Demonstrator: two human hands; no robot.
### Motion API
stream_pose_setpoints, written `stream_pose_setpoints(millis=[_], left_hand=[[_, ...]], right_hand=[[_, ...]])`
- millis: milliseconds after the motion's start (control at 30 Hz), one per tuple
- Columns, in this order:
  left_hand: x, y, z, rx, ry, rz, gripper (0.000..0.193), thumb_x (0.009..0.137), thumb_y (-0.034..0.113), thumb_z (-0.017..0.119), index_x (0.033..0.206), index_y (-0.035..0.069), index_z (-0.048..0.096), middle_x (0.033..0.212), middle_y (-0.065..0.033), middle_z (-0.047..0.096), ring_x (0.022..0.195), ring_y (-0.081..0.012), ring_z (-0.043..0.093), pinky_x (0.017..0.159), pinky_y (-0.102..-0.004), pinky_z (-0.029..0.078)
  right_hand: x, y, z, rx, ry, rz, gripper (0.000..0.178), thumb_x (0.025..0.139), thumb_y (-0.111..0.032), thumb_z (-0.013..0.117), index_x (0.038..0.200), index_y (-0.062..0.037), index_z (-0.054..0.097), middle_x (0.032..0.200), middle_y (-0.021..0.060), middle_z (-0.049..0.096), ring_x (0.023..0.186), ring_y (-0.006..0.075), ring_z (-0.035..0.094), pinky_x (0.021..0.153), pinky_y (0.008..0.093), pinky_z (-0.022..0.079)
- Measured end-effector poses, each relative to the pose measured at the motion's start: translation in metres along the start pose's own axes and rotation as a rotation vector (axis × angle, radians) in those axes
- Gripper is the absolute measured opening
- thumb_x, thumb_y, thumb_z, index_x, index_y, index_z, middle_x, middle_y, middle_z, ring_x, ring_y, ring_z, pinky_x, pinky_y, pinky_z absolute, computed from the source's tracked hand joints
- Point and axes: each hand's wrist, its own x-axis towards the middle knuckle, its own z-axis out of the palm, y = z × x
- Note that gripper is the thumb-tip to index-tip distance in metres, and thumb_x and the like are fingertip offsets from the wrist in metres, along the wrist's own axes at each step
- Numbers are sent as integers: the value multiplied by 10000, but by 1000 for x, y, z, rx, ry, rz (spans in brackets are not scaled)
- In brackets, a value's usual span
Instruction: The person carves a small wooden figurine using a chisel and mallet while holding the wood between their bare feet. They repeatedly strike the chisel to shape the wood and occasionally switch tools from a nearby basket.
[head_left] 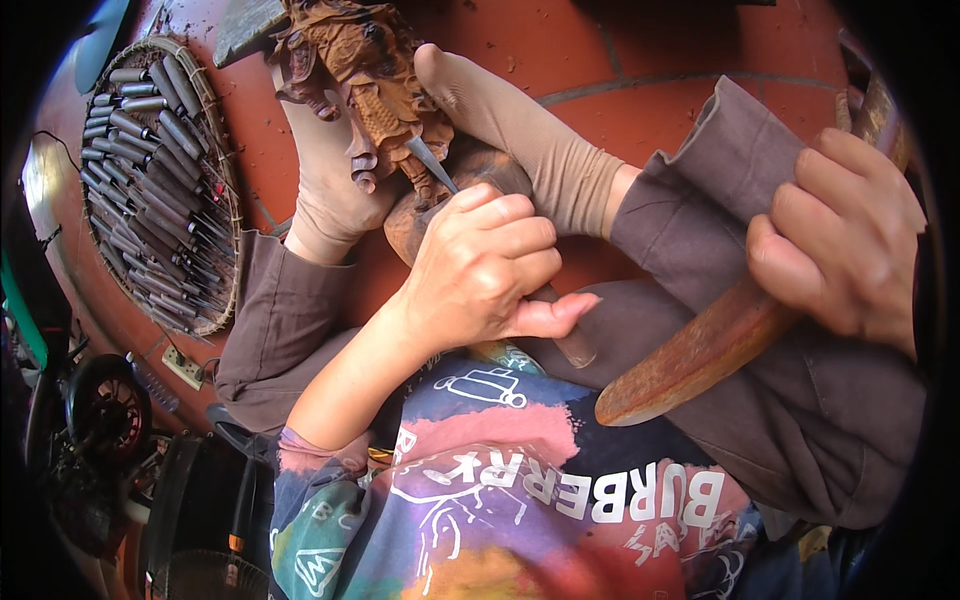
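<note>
My left hand (485,265) is closed around a wood chisel (434,164). The chisel's metal blade meets the lower part of a brown carved wooden figure (372,75), and its handle end sticks out below my fingers. The figure has detailed folds and a rounded wooden base (490,168), partly hidden behind my left hand. My feet in tan socks (530,125) flank it. On the right, my right hand (840,235) grips a curved wooden mallet (700,350), whose rounded end points down and left, apart from the chisel handle.
A round woven tray (236,200) on the left holds many chisels (150,190) with dark handles. Red floor tiles (700,125) carry scattered wood chips. Further left are a power socket strip (183,367) and a black wheel (108,398). A grey block (245,30) lies beside the figure.
</note>
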Motion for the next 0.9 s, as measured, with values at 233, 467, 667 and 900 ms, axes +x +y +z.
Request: stream_pose_setpoints(millis=[233, 467, 667, 900], left_hand=[[-2, -7, 1, -75, 23, 1, 354, 665, 342, 811, 569, 114, 558, 657, -6, 482, 658, -189, 514, 614, -334, 360], [0, -6, -1, -90, 28, -33, 365, 658, 331, 803, 552, 116, 528, 630, -12, 450, 640, -194, 500, 604, -340, 355], [1, -9, 2, -13, -38, -48, 365, 682, 330, 775, 539, 118, 515, 615, -15, 450, 635, -192, 505, 608, -342, 362], [0, -12, 3, 47, -112, -61, 333, 690, 302, 770, 539, 111, 542, 606, -9, 467, 632, -186, 509, 612, -334, 365]], right_hand=[[1, 1, 2, -4, -19, 6, 278, 629, -185, 573, 833, 3, 550, 668, 60, 412, 600, 208, 460, 560, 369, 375], [2, 0, 7, 22, 68, 27, 271, 647, -180, 574, 843, 6, 551, 679, 64, 420, 608, 216, 463, 573, 375, 382], [1, 0, 3, 1, -10, 27, 270, 652, -174, 577, 853, 5, 552, 683, 67, 420, 615, 220, 466, 581, 377, 386], [0, -1, 4, -15, 30, -4, 328, 629, -184, 588, 891, 7, 541, 715, 84, 451, 640, 233, 479, 601, 390, 422]])
